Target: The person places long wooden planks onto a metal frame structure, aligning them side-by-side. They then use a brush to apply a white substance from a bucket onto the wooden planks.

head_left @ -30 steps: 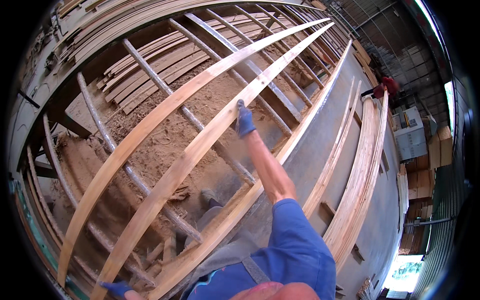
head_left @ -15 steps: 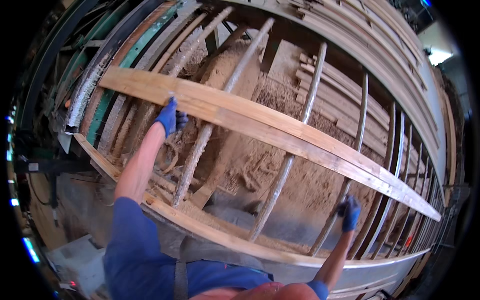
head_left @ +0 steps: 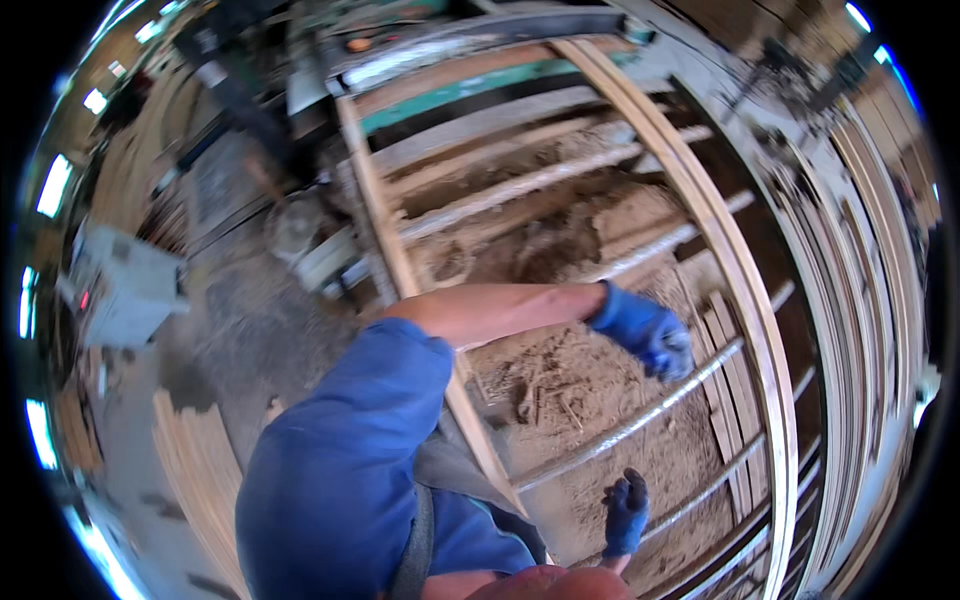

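Note:
Two long wooden boards (head_left: 728, 225) lie side by side across the metal bars of a frame, running from the top centre down to the lower right. My left hand (head_left: 648, 336), in a blue glove, is curled closed above a metal bar (head_left: 640, 408), short of the boards. Nothing shows in its fingers. Lower down, my right hand (head_left: 626, 512), also gloved in blue, has its fingers bent in over the frame. I see nothing in it, and it is apart from the boards.
Sawdust and wood scraps (head_left: 560, 370) lie under the bars, with shorter planks (head_left: 738, 390) beneath. A wooden rail (head_left: 372, 205) edges the frame on my side. Stacked strips (head_left: 845, 250) stand on the far right. A grey box-shaped machine (head_left: 122, 285) and planks (head_left: 200, 455) are at left.
My view has turned left, so the boards now run steeply down the right side. My left hand has come off the boards' near edge and closed. The right hand stays apart from them.

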Demonstrator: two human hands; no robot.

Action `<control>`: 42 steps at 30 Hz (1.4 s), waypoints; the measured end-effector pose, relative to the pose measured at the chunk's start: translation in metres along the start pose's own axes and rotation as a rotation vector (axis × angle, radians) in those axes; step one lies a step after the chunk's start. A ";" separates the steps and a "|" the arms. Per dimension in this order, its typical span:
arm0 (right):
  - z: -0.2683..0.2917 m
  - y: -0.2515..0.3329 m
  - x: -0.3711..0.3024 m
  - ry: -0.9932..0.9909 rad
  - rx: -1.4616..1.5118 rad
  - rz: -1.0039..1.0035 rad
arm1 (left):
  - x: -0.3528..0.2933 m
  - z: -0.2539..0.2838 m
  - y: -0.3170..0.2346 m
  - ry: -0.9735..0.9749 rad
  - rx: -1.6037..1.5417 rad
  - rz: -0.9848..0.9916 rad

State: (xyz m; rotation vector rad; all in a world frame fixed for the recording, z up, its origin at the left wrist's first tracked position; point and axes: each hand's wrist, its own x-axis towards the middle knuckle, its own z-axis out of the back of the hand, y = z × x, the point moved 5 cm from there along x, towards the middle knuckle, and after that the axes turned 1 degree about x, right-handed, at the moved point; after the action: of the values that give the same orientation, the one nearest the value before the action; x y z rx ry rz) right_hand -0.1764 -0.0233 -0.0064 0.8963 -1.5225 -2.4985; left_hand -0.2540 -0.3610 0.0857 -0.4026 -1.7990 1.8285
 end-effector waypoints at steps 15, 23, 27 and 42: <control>-0.317 0.120 -0.032 0.448 -1.024 0.613 | -0.559 -0.270 0.078 -1.493 -0.350 0.405; -0.322 0.128 -0.025 0.518 -1.609 0.602 | -0.756 -0.530 0.176 -2.275 -1.201 0.649; -0.416 0.208 -0.011 0.565 -1.769 1.275 | -0.782 -0.606 0.222 -2.401 -1.347 0.550; -0.960 -0.036 -0.183 1.840 -1.070 -0.355 | -0.811 -0.724 0.226 -2.847 -1.715 -0.038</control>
State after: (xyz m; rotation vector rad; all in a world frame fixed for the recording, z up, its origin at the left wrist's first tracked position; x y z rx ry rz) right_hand 0.4799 -0.6957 -0.2772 2.0359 0.4919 -0.9821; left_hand 0.7723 -0.2139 -0.3115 -1.0430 1.1732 0.6338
